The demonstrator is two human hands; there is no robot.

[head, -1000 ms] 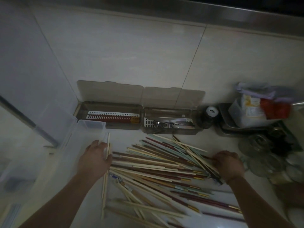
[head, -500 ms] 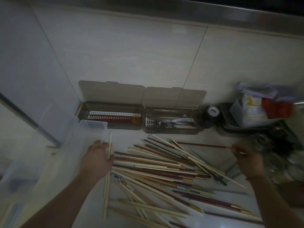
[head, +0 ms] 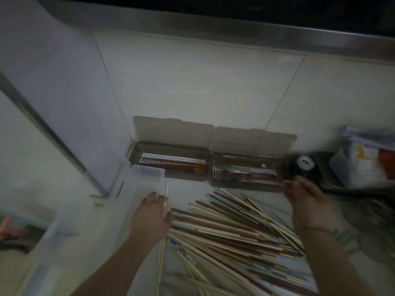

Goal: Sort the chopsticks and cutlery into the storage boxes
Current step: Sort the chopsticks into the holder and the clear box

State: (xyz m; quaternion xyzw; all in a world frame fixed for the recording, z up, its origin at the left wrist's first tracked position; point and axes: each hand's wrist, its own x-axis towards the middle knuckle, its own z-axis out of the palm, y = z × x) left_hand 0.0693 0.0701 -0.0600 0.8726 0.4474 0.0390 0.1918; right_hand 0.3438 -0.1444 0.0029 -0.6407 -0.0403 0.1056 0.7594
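**A red chopstick at the lip of the right-hand box**

The right hand (head: 303, 197), in the right middle of the frame, pinched the gold-tipped end of a dark red chopstick (head: 256, 175) that lay lengthwise over the right storage box (head: 245, 184). Holding it by the very end probably let the stick line up with the box before being let go. That box already held what looked like metal cutlery on a white slotted tray, though blur made the pieces hard to name. Whether the stick belonged there or in the left storage box (head: 171, 175), which already held a row of red chopsticks, could not be settled from the picture.

The left hand (head: 152, 216), at centre left, curled round a pair of pale chopsticks (head: 165, 201) standing almost vertical in the frame, just beside a clear plastic bin (head: 147, 170); it seemed to be keeping them apart from the rest.

Both lids stood open against the tiled wall (head: 192, 86). A large loose heap of chopsticks (head: 230, 229) covered the surface in the lower centre and right, so most of the sorting was left.
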